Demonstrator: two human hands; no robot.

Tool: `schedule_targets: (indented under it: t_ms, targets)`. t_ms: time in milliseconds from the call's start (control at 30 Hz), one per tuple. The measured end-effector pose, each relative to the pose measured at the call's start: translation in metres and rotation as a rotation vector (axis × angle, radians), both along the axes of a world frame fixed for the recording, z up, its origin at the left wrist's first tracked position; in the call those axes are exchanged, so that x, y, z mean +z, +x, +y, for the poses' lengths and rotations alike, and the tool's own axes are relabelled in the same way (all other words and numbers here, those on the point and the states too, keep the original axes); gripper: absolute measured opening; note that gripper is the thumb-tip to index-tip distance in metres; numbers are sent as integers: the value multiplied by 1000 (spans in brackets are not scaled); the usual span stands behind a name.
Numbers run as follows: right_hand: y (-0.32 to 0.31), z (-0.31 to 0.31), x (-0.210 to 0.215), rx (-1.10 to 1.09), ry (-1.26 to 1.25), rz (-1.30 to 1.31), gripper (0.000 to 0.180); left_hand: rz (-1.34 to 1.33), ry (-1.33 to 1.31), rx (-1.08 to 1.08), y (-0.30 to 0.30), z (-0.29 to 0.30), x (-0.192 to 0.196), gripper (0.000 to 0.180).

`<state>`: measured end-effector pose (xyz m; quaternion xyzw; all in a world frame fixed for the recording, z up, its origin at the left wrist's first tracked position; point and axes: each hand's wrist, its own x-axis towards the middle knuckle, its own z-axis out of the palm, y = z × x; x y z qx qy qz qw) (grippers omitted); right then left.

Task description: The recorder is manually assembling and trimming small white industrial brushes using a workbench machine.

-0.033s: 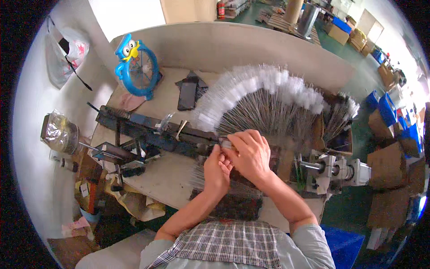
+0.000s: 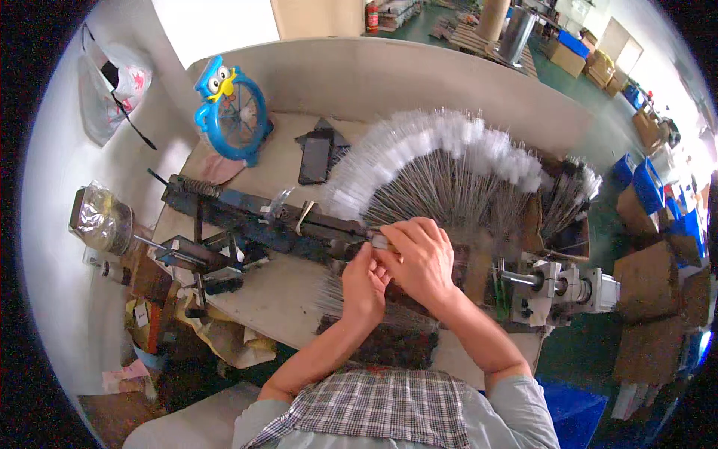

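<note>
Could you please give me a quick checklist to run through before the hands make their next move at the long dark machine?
1. Both hands at the work point: left hand and right hand meet at the dark machine bar: ok.
2. Small pale piece pinched at the fingertips: ok; how firmly, cannot tell.
3. Fan of wire brushes within reach behind the hands: ok.
4. Motor unit running or stopped: cannot tell.
5. Black phone and blue fan apart from the hands: ok.
</note>
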<state>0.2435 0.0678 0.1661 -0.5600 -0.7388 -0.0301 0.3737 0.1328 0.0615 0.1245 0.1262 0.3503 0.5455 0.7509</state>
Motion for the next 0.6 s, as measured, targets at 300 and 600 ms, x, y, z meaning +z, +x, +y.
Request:
schedule_targets:
  t_ms: [300,600]
  targets:
    - [22,1,-2,129,28,-25,22,76,50,89,9,2,-2,11]
    - [27,-1,3,182,-10,61,25,59,115,132,17,0,1,3]
